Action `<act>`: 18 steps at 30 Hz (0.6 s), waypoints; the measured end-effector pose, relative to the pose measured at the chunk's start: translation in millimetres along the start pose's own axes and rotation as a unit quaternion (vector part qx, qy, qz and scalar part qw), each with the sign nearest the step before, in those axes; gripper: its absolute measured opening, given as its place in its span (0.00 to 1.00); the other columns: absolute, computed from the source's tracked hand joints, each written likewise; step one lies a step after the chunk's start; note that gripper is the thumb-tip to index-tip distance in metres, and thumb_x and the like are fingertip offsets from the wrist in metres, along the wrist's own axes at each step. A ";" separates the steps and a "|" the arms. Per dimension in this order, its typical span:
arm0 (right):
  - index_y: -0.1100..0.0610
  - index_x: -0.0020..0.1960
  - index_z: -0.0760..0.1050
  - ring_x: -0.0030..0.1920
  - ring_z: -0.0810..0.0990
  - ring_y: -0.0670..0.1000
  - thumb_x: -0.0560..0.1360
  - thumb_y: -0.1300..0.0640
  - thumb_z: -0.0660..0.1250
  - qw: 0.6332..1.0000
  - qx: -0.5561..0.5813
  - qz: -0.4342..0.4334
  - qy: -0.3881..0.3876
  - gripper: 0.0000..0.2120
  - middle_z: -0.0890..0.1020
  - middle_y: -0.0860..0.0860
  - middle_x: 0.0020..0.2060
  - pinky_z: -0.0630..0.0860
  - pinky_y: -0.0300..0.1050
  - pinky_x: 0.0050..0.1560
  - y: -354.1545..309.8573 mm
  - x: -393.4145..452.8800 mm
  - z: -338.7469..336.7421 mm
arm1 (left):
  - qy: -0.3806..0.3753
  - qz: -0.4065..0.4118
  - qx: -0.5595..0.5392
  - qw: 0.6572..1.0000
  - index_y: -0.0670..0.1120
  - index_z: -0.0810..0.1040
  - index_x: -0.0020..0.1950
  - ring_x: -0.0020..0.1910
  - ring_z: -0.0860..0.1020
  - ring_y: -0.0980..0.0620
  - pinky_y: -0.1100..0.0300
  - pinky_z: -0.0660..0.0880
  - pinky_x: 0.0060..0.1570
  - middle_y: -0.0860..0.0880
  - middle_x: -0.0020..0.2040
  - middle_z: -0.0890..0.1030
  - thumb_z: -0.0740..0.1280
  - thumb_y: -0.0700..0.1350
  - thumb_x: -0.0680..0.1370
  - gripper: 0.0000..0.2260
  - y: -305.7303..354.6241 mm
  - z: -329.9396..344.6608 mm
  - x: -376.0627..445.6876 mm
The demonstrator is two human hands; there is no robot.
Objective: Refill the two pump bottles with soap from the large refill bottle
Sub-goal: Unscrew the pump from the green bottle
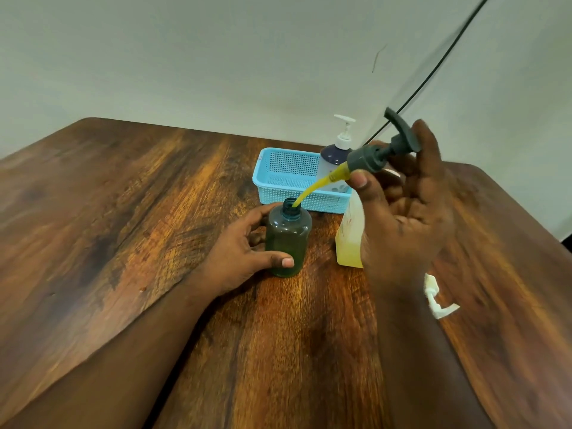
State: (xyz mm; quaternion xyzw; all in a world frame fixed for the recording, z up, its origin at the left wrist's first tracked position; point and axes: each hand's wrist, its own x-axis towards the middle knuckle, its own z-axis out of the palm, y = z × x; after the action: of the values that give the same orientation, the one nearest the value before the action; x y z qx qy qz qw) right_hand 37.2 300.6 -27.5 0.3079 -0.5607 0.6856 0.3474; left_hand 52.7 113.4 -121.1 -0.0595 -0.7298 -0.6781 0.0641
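Two hands work over a dark, streaky brown wooden tabletop (130,212). The left hand (238,255) wraps around a small, smoky grey-green translucent plastic bottle (288,239) that stands upright near the middle of the tabletop, thumb on its near side and fingers curled around its far left side. The bottle's neck is open and uncapped.

The right hand (402,212) is raised above and to the right of it, pinching a grey plastic pump head (383,150) between thumb and fingers at its collar, with the nozzle tilted up and away. The pump's dip tube (315,185), coated in yellow soap, slopes down to the left, and its tip sits in the mouth of the bottle.

Just right of the bottle, partly hidden behind the right hand, stands a large pale translucent refill bottle (349,243) with yellow soap in its lower part. Farther back lies a light blue perforated plastic basket (288,178); a second pump bottle (335,153), with a dark blue shoulder and a white pump, stands upright in its right end. A loose white pump head (438,300) lies on the tabletop near the right wrist. A thin black cable (433,66) arcs across the pale wall at upper right.
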 end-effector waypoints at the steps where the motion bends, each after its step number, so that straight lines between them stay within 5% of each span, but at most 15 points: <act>1: 0.65 0.73 0.57 0.52 0.83 0.46 0.73 0.70 0.69 1.000 -0.002 -0.005 0.023 0.33 0.79 0.57 0.55 0.79 0.37 0.51 3.2 0.6 -2.8 | 0.000 0.002 0.000 1.000 0.56 0.73 0.65 0.61 0.80 0.58 0.67 0.77 0.53 0.53 0.64 0.79 0.79 0.38 0.61 0.35 0.3 0.3 0.1; 6: 0.65 0.69 0.67 0.55 0.83 0.54 0.74 0.65 0.71 0.999 0.036 -0.007 0.005 0.26 0.81 0.58 0.55 0.79 0.44 0.53 16.5 2.5 -13.9 | 0.002 0.009 0.001 1.000 0.54 0.73 0.65 0.61 0.80 0.57 0.67 0.78 0.53 0.51 0.65 0.79 0.79 0.37 0.61 0.35 -1.0 -0.1 0.8; 12: 0.57 0.55 0.76 0.59 0.78 0.48 0.70 0.71 0.72 0.977 -0.089 0.028 -0.190 0.17 0.80 0.50 0.55 0.77 0.36 0.55 44.5 -29.5 -39.6 | 0.006 0.009 0.024 1.000 0.57 0.73 0.66 0.63 0.79 0.56 0.66 0.77 0.54 0.56 0.64 0.80 0.80 0.41 0.61 0.36 -7.2 -3.9 2.9; 15: 0.51 0.52 0.76 0.59 0.76 0.43 0.68 0.72 0.72 0.937 -0.170 0.027 -0.305 0.20 0.78 0.46 0.55 0.75 0.35 0.57 61.3 -36.2 -54.2 | 0.009 0.007 0.039 0.999 0.53 0.72 0.70 0.64 0.79 0.53 0.61 0.78 0.58 0.54 0.65 0.79 0.82 0.43 0.62 0.39 -10.6 -9.0 4.6; 18: 0.56 0.52 0.78 0.60 0.72 0.40 0.69 0.71 0.71 0.875 -0.248 0.029 -0.415 0.16 0.75 0.47 0.57 0.69 0.28 0.60 73.3 -42.6 -65.1 | 0.008 0.001 0.053 0.999 0.53 0.70 0.73 0.66 0.77 0.53 0.55 0.76 0.63 0.54 0.67 0.78 0.83 0.47 0.61 0.42 -12.3 -11.4 5.7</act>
State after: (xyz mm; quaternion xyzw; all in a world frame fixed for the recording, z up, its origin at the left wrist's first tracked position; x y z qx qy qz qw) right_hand -0.9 349.5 -114.6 0.4518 -0.8134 0.3435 0.1279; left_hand 45.1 101.1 -131.3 -0.0516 -0.7643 -0.6385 0.0739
